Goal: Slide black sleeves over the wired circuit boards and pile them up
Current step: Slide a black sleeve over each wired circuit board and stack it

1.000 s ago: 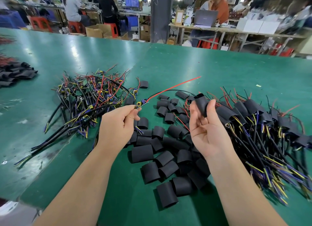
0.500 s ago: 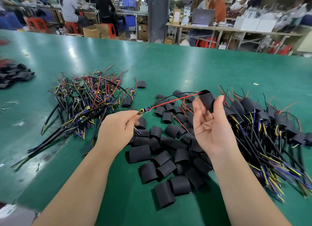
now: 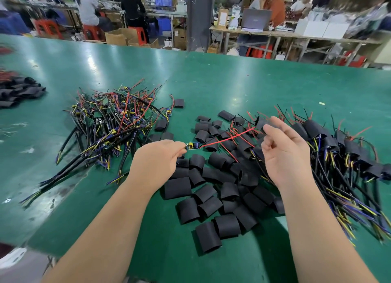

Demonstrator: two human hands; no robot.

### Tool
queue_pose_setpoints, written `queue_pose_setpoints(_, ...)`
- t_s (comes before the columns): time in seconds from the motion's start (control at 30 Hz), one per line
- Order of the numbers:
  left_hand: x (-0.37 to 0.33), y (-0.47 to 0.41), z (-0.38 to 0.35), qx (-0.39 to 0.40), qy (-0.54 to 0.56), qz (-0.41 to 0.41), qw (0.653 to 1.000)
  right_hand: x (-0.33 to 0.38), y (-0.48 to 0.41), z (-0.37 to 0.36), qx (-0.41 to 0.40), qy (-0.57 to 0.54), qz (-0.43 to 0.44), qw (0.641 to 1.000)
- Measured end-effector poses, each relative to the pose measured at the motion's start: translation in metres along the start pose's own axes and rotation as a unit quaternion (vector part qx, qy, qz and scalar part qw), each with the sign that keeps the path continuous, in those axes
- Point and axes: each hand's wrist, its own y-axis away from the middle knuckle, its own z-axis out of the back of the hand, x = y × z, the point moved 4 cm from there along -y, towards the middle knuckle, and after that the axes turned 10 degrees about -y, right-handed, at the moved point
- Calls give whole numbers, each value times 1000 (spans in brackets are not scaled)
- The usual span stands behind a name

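My left hand (image 3: 155, 166) pinches a small wired circuit board (image 3: 193, 145) above the table; its red and black wires (image 3: 228, 137) run up to the right. My right hand (image 3: 283, 153) holds a black sleeve (image 3: 261, 123) between thumb and fingertips, and the wire ends reach into that sleeve. Loose black sleeves (image 3: 218, 189) lie heaped below and between my hands. A tangle of bare wired boards (image 3: 112, 122) sits to the left. Sleeved boards (image 3: 334, 151) with trailing wires are piled on the right.
The green table (image 3: 211, 77) stretches far ahead. One stray sleeve (image 3: 179, 103) lies behind the bare boards. Another dark heap of sleeves (image 3: 19, 91) sits at the far left edge. People work at benches beyond the table.
My right hand has curled its fingers round the sleeve and the red wire's end has come to the sleeve's mouth. My left hand holds the board in about the same place.
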Motion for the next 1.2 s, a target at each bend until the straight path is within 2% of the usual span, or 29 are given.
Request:
queue_pose_setpoints(0.2,-6,1,1,6,-13,-17,1000,3,0,-5,50,-94,-50,993)
queue_pose_setpoints(0.33,-11,1,5,4,44,-13,999,-5,5,-15,92,-131,-82,984)
queue_pose_setpoints(0.43,-21,1,13,-45,104,-21,993,-21,16,-27,135,-115,-113,978)
queue_pose_setpoints(0.57,-30,1,15,-77,128,-27,988,-38,29,-37,186,-31,-128,974)
queue_pose_setpoints(0.73,-29,1,19,-110,121,-24,986,-38,28,-35,150,76,-64,984)
queue_pose_setpoints(0.87,-31,1,21,-138,118,-36,983,-42,29,-33,101,51,-92,989)
queue_pose_setpoints(1.0,-28,3,21,-165,108,-9,980,-44,31,-33,116,53,-124,984)
queue_pose_setpoints(1.1,-30,2,22,-162,114,-9,980,-41,30,-32,142,74,-107,981)
queue_pose_setpoints(1.2,-33,2,21,-146,76,-33,986,-41,29,-32,143,65,-86,984)
